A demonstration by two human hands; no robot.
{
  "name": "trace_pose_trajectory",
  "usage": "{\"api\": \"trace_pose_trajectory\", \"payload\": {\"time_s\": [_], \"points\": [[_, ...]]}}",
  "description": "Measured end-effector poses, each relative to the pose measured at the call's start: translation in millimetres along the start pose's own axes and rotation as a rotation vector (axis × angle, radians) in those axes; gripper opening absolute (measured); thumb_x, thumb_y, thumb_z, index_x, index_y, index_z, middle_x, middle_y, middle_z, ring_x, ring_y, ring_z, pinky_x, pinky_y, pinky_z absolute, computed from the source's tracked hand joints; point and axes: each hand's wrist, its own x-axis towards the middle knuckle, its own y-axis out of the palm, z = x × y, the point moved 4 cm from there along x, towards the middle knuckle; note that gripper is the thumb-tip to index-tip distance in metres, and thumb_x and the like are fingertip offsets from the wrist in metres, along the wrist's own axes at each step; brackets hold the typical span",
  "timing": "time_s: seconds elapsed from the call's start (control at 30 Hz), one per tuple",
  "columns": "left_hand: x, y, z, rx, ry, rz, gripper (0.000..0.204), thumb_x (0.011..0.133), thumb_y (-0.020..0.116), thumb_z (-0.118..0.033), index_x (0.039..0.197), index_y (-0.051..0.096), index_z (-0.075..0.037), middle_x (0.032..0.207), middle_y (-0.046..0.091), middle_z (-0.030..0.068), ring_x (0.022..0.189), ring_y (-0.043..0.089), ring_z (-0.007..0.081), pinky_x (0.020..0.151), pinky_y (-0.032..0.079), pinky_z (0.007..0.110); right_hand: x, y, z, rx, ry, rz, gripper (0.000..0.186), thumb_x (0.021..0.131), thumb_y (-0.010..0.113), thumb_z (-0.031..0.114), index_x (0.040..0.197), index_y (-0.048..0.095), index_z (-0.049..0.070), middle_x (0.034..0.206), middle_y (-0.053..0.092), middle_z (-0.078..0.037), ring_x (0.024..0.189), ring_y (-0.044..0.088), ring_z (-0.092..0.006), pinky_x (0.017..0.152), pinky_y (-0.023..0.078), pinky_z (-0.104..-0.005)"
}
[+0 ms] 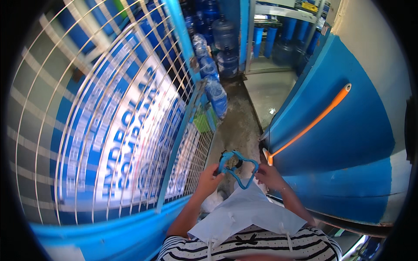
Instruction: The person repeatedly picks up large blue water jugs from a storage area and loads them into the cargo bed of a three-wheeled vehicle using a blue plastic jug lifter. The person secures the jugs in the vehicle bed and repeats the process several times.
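A bright blue looped band (235,176) with a black part at its upper left is stretched out ahead of my body. It could be goggles or a strap; its exact kind is not clear. My left hand (210,178) pinches its left end between thumb and fingers. The right end is gripped by my right hand (269,176), fingers curled in. Below both hands spreads a white apron (244,213) over a striped top.
At left stands a blue-framed wire grille (159,191) before a printed sign. Large blue water jugs (224,32) and wrapped blue bottles (214,93) line the far passage. An orange-handled tool (315,124) leans on the blue wall (348,130). Wet concrete floor (237,113) runs between.
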Motion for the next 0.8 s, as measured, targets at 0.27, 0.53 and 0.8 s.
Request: {"api": "trace_pose_trajectory", "payload": {"time_s": [0.27, 0.53, 0.8], "points": [[171.6, 65.7, -10.8, 0.11, 0.136, 0.425, 0.029, 0.081, 0.064, -0.011, 0.108, 0.058, -0.001, 0.086, 0.062, 0.0156, 0.075, 0.061, 0.0256, 0.068, 0.048, 0.035, 89.7, -86.9, 9.2, -0.075, 0.081, -0.232, 0.018, 0.088, 0.061, 0.016, 0.089, 0.059, -0.001, 0.066, 0.058, -0.004, 0.061, 0.062, -0.0096, 0.055, 0.051, -0.0249], [381.9, 50.5, -92.5, -0.008, 0.106, 0.466, 0.026, 0.081, 0.061, -0.008, 0.106, 0.062, 0.0, 0.088, 0.065, 0.0103, 0.079, 0.061, 0.0162, 0.072, 0.049, 0.03, 254.1, -181.5, 132.5, 0.093, -0.132, -0.176, 0.02, 0.09, 0.059, 0.012, 0.105, 0.058, 0.0, 0.081, 0.063, -0.004, 0.07, 0.06, -0.0078, 0.057, 0.05, -0.0252], [626.9, 74.8, -175.9, 0.266, 0.341, 0.675, 0.02, 0.077, 0.059, -0.013, 0.091, 0.059, 0.001, 0.078, 0.062, 0.0178, 0.066, 0.059, 0.0264, 0.064, 0.048, 0.036, 396.2, -297.3, 174.8, 0.295, -0.187, -0.33, 0.026, 0.09, 0.058, 0.009, 0.114, 0.054, 0.003, 0.08, 0.059, -0.002, 0.069, 0.057, -0.0075, 0.058, 0.051, -0.0224]]}}
